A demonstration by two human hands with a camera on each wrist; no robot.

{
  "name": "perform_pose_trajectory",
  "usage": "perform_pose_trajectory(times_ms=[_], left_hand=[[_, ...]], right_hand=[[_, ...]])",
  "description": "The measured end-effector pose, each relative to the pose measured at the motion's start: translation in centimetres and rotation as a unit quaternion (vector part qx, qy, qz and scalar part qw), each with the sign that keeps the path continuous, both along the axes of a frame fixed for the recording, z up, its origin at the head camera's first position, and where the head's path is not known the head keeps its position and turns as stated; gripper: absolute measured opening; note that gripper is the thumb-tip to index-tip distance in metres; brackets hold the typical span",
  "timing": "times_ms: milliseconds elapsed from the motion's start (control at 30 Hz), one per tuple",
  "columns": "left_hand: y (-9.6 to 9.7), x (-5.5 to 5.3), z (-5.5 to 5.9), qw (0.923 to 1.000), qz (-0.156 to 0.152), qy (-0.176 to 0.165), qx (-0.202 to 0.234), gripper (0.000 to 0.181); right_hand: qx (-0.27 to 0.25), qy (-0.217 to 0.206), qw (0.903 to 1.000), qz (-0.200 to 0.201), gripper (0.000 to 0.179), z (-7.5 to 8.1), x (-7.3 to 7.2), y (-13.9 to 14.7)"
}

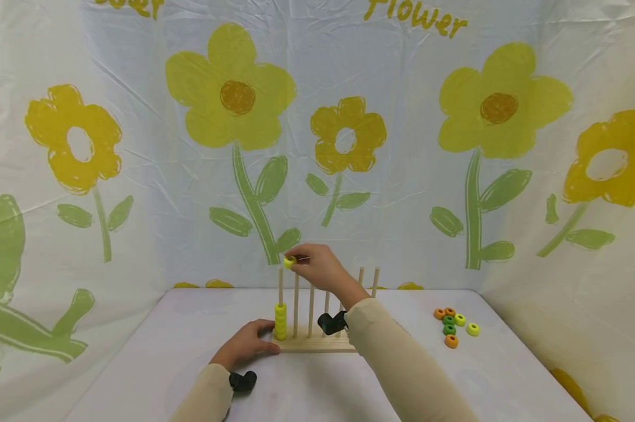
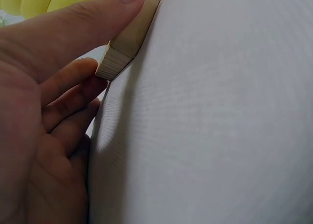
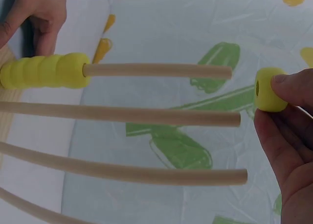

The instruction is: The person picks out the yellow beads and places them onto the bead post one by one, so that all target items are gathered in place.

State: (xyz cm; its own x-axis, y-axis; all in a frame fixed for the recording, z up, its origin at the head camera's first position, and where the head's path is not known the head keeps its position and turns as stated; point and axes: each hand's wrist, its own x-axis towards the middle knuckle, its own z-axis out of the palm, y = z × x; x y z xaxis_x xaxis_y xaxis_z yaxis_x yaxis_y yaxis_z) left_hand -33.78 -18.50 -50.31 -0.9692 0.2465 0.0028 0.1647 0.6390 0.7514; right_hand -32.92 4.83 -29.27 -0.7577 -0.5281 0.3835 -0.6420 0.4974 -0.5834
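A wooden peg stand (image 1: 317,344) with several upright pegs is on the table. Its leftmost peg carries a stack of yellow beads (image 1: 280,322). With thumb and fingers on either side, my left hand (image 1: 248,340) grips the left end of the base; the left wrist view shows the thumb (image 2: 83,21) along one face of the wood. My right hand (image 1: 317,266) pinches one yellow bead (image 3: 270,89) above the stand. That bead is just off the tip of the leftmost peg (image 3: 161,70), apart from it, its hole facing the peg.
Loose orange (image 1: 451,341), green (image 1: 449,329) and yellow beads (image 1: 473,329) lie in a cluster on the right of the white table (image 1: 191,328). The other pegs (image 3: 127,114) rise beside the stacked one. A flower-printed cloth (image 1: 402,205) hangs behind the table.
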Motion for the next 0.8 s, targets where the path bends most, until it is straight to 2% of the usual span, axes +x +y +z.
perform_pose_trajectory(times_ms=[333,800], left_hand=[[0.0,0.1,0.0,0.9999,0.004,-0.013,-0.006,0.076],[-0.1,-0.3,-0.3,0.9999,0.01,-0.013,-0.001,0.078]], right_hand=[[-0.002,-0.007,1.0,-0.005,0.029,-0.7,0.0,-1.6],[0.029,0.002,0.9996,-0.007,0.03,-0.6,0.0,-2.2]])
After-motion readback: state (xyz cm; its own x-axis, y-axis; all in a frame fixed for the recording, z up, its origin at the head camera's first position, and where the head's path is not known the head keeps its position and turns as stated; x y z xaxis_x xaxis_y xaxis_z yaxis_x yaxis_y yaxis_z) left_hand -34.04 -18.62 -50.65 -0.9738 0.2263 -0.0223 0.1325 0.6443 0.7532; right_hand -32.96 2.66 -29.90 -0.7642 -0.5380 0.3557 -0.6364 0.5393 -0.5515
